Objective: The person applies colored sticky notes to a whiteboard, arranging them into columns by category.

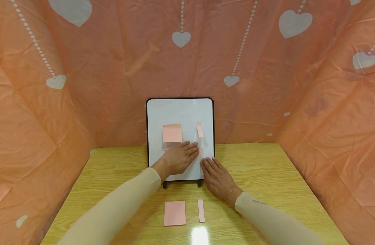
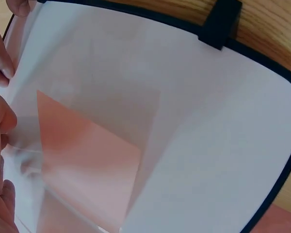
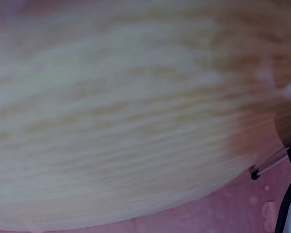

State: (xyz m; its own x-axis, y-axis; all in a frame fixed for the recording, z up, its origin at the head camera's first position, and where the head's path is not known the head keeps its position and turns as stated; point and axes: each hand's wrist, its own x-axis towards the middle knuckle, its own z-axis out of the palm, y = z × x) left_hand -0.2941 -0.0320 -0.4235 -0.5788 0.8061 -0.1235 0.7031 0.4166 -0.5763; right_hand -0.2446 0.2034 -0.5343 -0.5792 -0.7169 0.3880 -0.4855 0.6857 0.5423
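Observation:
My left hand [image 1: 179,158] lies across the front of an upright whiteboard [image 1: 156,112], fingers straight, fingertips right at a narrow pink sticky strip [image 1: 201,151]. In the left wrist view, part of the left hand [image 2: 0,121] shows at the left edge. My right hand [image 1: 219,178] has its fingers straight at the board's lower right edge, close to the strip's lower end. A square pink sticky note [image 1: 172,133] and a narrow strip [image 1: 200,130] hang higher on the board. The lower square note [image 2: 89,160] is mostly hidden behind the left hand in the head view.
A square pink pad [image 1: 174,213] and a narrow pink pad [image 1: 201,211] lie on the wooden table [image 1: 251,156] in front of the board. Small black feet [image 1: 200,183] hold the board up. A pink cloth with hearts [image 1: 123,68] hangs around the table.

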